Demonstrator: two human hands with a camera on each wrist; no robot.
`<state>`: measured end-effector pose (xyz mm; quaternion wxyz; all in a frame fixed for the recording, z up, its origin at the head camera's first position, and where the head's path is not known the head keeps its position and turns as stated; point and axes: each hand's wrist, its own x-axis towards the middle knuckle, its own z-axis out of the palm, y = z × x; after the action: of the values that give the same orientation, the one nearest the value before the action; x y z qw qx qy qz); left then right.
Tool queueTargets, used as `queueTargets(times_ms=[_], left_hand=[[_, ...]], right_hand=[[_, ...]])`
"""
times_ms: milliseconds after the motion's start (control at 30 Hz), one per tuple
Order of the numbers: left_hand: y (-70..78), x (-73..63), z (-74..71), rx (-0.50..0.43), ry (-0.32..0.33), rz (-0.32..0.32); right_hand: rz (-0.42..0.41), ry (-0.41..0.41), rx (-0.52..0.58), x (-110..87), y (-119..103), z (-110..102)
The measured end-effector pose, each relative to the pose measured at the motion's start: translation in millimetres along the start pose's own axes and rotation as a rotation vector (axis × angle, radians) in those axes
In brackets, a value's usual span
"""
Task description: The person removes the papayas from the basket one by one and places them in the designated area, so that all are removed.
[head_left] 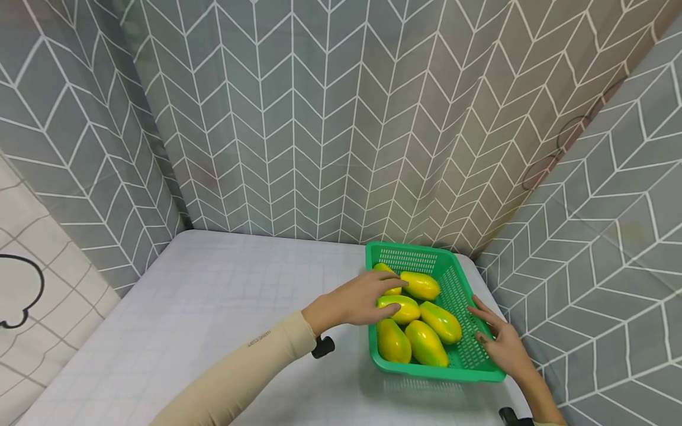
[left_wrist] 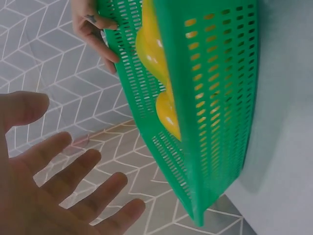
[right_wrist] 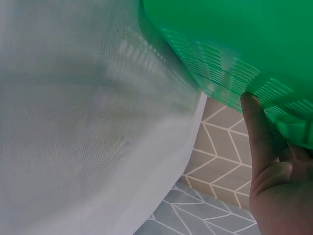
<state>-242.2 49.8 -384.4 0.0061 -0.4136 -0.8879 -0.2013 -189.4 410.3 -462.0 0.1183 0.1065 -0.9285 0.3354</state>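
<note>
A green plastic basket (head_left: 442, 373) with slotted walls holds several glossy yellow-green fruits (head_left: 428, 343), oblong like mangoes or papayas. My left hand (head_left: 364, 297) hovers over the basket's left rim, fingers spread and nothing held. In the left wrist view its palm and fingers (left_wrist: 80, 178) stand apart from the basket wall. At the basket's right side my right hand (head_left: 503, 343) grips the rim, with fingertips reaching over to the inner side. One finger (right_wrist: 257, 127) lies against the outer slotted wall in the right wrist view; the other fingers are partly hidden there.
The basket stands at the right end of a table with a white cloth (head_left: 256, 284), near its back edge. Grey chevron-patterned curtains (head_left: 319, 118) hang behind and on both sides. Dark wrist straps (head_left: 322, 347) show under the arms.
</note>
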Motion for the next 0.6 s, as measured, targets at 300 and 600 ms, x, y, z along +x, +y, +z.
queueTargets(times_ms=[300,600], left_hand=[[13.0,23.4,-7.8,0.003,-0.161,0.095],[23.9,40.2,-4.8,0.046,-0.261,0.120]], right_hand=[[0.021,-0.012,0.034,1.7,1.6,0.7],[-0.021,0.022,0.042,-0.3,1.5,0.5]])
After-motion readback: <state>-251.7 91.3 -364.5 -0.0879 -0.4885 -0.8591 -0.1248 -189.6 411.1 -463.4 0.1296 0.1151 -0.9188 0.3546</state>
